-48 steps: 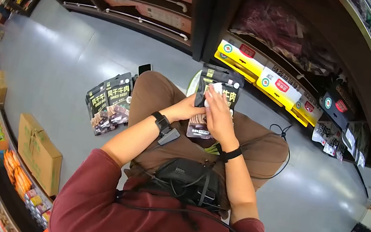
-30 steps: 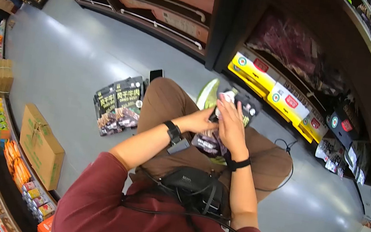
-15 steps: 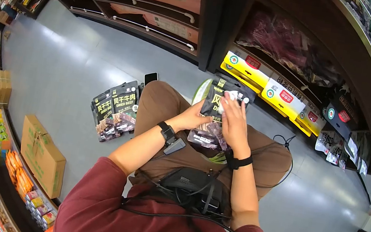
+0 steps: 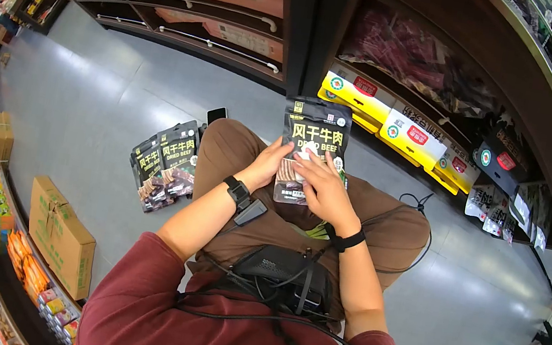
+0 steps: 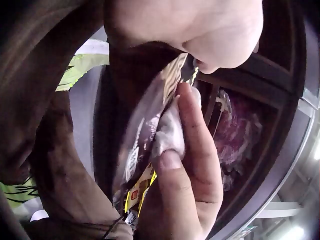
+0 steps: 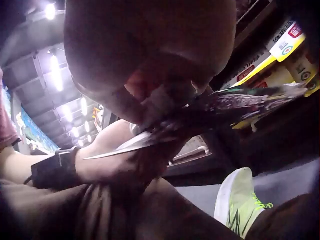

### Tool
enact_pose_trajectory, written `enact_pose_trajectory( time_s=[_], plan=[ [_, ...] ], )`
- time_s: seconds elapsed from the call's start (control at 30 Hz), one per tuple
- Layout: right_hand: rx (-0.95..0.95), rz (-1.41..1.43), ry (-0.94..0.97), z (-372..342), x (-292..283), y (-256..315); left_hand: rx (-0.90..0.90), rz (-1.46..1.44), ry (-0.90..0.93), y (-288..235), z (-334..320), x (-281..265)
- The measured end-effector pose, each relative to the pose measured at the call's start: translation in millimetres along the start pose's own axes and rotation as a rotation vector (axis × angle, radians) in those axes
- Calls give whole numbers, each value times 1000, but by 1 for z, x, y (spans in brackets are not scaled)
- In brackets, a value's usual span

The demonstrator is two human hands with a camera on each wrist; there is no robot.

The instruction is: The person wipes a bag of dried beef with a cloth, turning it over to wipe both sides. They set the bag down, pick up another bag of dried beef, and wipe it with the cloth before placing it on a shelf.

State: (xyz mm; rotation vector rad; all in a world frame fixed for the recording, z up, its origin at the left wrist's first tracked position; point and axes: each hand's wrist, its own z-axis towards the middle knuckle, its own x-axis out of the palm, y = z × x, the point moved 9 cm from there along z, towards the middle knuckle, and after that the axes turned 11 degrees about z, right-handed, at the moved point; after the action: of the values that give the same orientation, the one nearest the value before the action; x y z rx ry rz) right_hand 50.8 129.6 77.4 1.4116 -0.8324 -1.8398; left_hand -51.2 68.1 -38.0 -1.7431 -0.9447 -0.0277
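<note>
A black dried beef pouch (image 4: 316, 133) stands over the person's lap, its printed front facing the head camera. The left hand (image 4: 267, 162) grips it at the left edge, thumb on the front. Against the lower middle of the front, the right hand (image 4: 326, 191) holds a crumpled white tissue (image 4: 306, 153). In the left wrist view the tissue (image 5: 171, 131) is pinched between the right hand's fingers and lies along the pouch. More pouches of the same kind (image 4: 177, 157) lie overlapping on the floor, left of the knee.
A phone (image 4: 216, 115) lies on the floor by the left knee. Yellow and white display boxes (image 4: 408, 137) line the shelf in front. At the left stands a cardboard box (image 4: 61, 236). A cable (image 4: 423, 201) hangs over the right knee. A green shoe (image 6: 239, 197) shows below the pouch.
The pouch tilted away, then came back to face the head camera squarely. The right hand with the tissue has slid from the pouch's upper part down to its lower middle.
</note>
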Motion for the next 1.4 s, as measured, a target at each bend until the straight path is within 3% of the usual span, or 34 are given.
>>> enact_pose_trajectory(
  time_s=[0.03,0.37,0.57,0.7,0.73,0.83,1.03,1.17,1.3,1.4],
  plan=[
    [-1,-3,1,-1,1,0,-23,-99,-19,2,1,-1],
    [23,-84,-7,3,6,-3,-46,167,30,22,11,-3],
    [80,-217,-153,6,-1,-5,-150,52,98,11,0,20],
    [63,-276,-97,10,0,-3,-163,68,113,18,2,15],
    [55,-273,-92,12,1,-2,-78,24,59,16,5,12],
    [11,-213,56,8,18,1,-64,-84,-75,14,10,-5],
    [-45,-120,143,3,33,4,-48,-131,-160,3,10,-16],
    [34,-313,14,7,11,-8,-59,-63,-108,1,10,-5],
    [227,-350,-351,-4,-40,-43,-60,-51,-59,1,6,1],
    [238,-289,-344,-11,-39,-49,-28,-69,-65,-2,7,2]
  ],
)
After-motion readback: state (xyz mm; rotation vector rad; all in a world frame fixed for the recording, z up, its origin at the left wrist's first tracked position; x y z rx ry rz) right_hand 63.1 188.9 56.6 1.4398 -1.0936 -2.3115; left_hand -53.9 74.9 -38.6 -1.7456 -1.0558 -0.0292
